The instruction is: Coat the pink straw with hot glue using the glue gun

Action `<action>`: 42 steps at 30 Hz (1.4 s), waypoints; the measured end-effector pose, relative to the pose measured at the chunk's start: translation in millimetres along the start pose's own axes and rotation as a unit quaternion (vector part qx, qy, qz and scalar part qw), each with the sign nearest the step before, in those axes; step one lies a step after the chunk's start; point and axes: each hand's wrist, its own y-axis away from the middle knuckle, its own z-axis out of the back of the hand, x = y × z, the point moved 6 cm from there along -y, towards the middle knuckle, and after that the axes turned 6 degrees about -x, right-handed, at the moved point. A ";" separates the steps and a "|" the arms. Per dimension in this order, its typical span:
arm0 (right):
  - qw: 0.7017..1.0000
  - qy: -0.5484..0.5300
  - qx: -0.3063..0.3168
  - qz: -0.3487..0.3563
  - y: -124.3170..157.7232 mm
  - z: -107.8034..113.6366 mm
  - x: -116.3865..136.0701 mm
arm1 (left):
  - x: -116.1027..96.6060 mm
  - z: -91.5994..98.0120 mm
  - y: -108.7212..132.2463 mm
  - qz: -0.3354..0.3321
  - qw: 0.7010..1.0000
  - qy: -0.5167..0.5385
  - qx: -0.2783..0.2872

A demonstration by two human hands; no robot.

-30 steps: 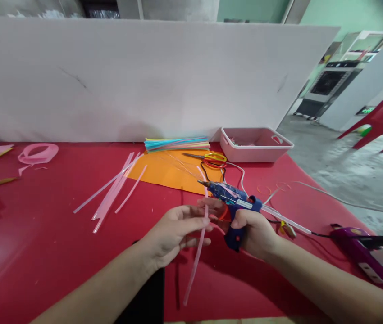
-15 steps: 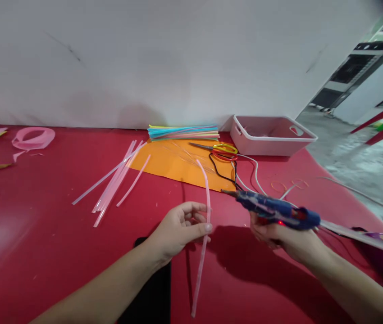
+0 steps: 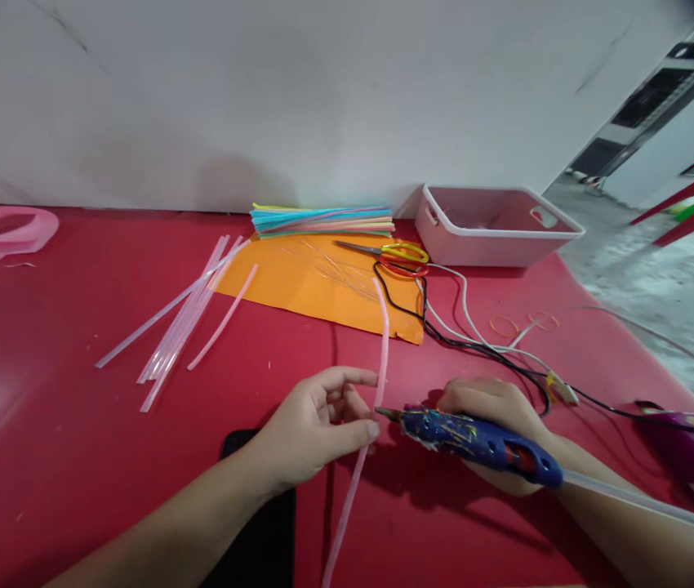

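Note:
A thin pink strip point(image 3: 384, 343), slightly bent, is pinched in my left hand point(image 3: 316, 425), between the thumb and fingers near its middle. My right hand point(image 3: 500, 416) grips a blue glue gun point(image 3: 475, 441) with a clear glue stick point(image 3: 641, 502) sticking out of its back. The gun's nozzle points left, and its tip appears at the strip just above my left thumb. Whether the tip touches the strip I cannot tell. Several pink strips point(image 3: 191, 318) lie in a bundle on the red table point(image 3: 77, 457), with a single short one point(image 3: 224, 314) beside them.
An orange sheet point(image 3: 298, 282) lies under scissors point(image 3: 405, 253). Behind are a bundle of coloured sticks point(image 3: 322, 220) and a pink basket point(image 3: 487, 249). Cables point(image 3: 469, 339) cross the right side. A black phone-like object point(image 3: 255, 531) is under my left forearm. A pink roll point(image 3: 13, 231) lies far left.
My right hand has brought the glue gun left and down, its nozzle now at the strip. My left hand still pinches the strip. The view has shifted a little.

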 end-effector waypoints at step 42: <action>1.000 0.020 0.004 -0.005 -0.5 -2.2 0.3 | -4.5 0.7 -0.4 -0.018 0.999 0.009 -0.034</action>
